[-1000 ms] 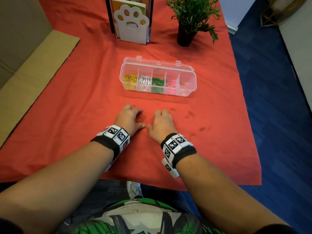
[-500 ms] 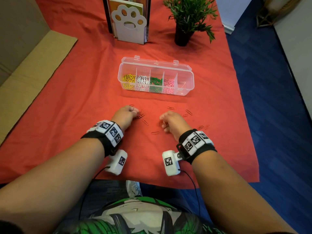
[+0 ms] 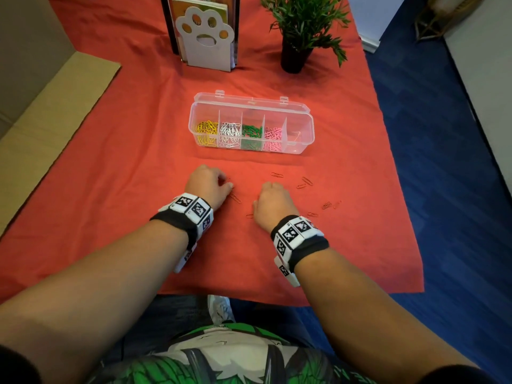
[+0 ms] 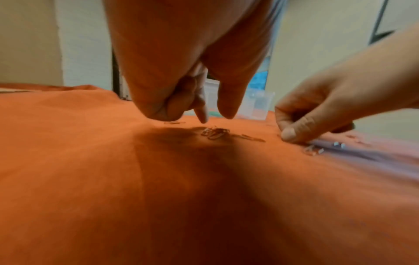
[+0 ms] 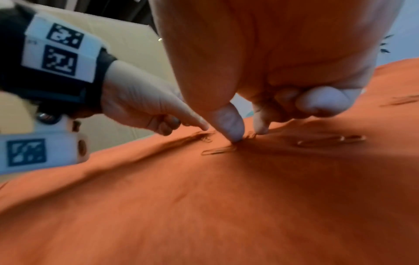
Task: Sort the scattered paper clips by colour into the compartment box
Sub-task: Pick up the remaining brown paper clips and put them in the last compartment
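Observation:
A clear compartment box point(image 3: 300, 117) stands open on the red cloth, with yellow, white, green and pink clips in its first compartments. Red paper clips point(image 3: 304, 183) lie scattered in front of it. My left hand point(image 3: 228, 185) hovers with fingers curled, its index and thumb point(image 4: 215, 117) pointing down over a small pile of clips point(image 4: 214, 133), nothing between them. My right hand point(image 3: 270, 199) is down on the cloth, fingers curled. Its thumb and index point(image 5: 248, 133) close on a red clip point(image 5: 217, 151), the thumb tip on the clip's end.
A paw-shaped book stand point(image 3: 205, 37) and a potted plant point(image 3: 299, 31) stand behind the box. Flat cardboard point(image 3: 47, 115) lies at the left. The cloth's right edge point(image 3: 401, 189) drops to blue floor. More clips point(image 3: 327, 205) lie right of my right hand.
Both hands have rolled back palm down from half a second ago. The right thumb has come down onto a clip. The left hand stays by the pile.

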{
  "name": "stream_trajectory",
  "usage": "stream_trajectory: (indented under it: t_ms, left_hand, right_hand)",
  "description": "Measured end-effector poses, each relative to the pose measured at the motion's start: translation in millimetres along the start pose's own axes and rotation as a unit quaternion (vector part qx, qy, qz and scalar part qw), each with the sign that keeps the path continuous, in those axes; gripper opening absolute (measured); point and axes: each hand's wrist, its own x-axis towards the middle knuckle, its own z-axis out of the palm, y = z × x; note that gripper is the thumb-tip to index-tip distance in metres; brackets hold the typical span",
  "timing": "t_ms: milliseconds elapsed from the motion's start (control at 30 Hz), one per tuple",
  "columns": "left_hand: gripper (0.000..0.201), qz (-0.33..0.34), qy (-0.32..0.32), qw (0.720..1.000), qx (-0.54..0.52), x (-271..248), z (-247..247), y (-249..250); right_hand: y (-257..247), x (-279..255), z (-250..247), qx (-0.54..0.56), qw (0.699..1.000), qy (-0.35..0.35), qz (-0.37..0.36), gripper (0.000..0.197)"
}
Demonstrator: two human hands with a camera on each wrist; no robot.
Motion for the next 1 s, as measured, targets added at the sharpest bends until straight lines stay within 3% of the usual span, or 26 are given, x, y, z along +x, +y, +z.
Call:
stream_trajectory:
  t_ms: [167,267,300,333,400,467,533,567,600,633,700,733,767,833,900,967,1000]
  left_hand:
    - [0.023,0.063,0.003,0.997,0.053,2,8,1]
    - [0.017,0.06,-0.007,0.997,0.037,3,9,1]
    - [0.017,0.05,-0.011,0.998,0.027,3,9,0]
    - [0.017,0.039,-0.014,0.999,0.016,3,8,-1]
    - [0.016,0.019,-0.02,0.999,-0.017,3,5,-2]
    - [0.009,-0.007,-0.034,0.996,-0.079,3,0,-1]
    - [0.01,-0.059,-0.068,0.977,-0.196,3,-2,1]
    - [0.018,-0.099,-0.087,0.951,-0.28,3,-2,1]
    - [0.023,-0.145,-0.109,0.912,-0.367,2,-3,1]
    - [0.027,-0.184,-0.126,0.869,-0.442,1,-5,2]
    - [0.027,-0.243,-0.149,0.788,-0.546,-2,-11,1]
    - [0.025,-0.263,-0.155,0.758,-0.577,-3,-15,1]
    - [0.024,-0.279,-0.155,0.738,-0.595,-4,-17,0]
    - [0.026,-0.297,-0.137,0.73,-0.6,-4,-17,-1]
    - [0.034,-0.299,-0.102,0.752,-0.579,-2,-14,-2]
    - [0.039,-0.277,-0.067,0.794,-0.537,1,-12,-4]
    - [0.04,-0.249,-0.052,0.835,-0.488,2,-12,-6]
  right_hand:
    - [-1,-1,-5,-0.011,0.999,-0.038,-0.011,0.032]
    - [6,3,-13,0.134,0.986,-0.095,0.001,0.013]
    - [8,3,-17,0.229,0.966,-0.114,0.024,0.013]
    - [9,0,-21,0.347,0.927,-0.13,0.06,0.014]
    - [13,-8,-27,0.555,0.81,-0.149,0.118,0.013]
    - [18,-16,-32,0.67,0.717,-0.152,0.119,0.021]
    - [21,-18,-33,0.708,0.681,-0.144,0.115,0.025]
    - [20,-17,-32,0.704,0.685,-0.14,0.121,0.025]
    - [20,-14,-28,0.68,0.709,-0.136,0.126,0.023]
    - [18,-11,-25,0.628,0.757,-0.129,0.125,0.022]
    - [16,-7,-17,0.446,0.884,-0.113,0.087,0.019]
    - [14,-6,-14,0.345,0.932,-0.098,0.05,0.014]
    - [12,-8,-12,0.261,0.961,-0.084,0.012,0.009]
    - [8,-13,-5,0.15,0.986,-0.059,-0.049,0.015]
    - [2,-21,1,0.064,0.993,-0.033,-0.09,0.025]
    - [-2,-27,3,0.006,0.995,-0.014,-0.103,0.026]
    - [-3,-29,4,-0.008,0.995,-0.01,-0.101,0.028]
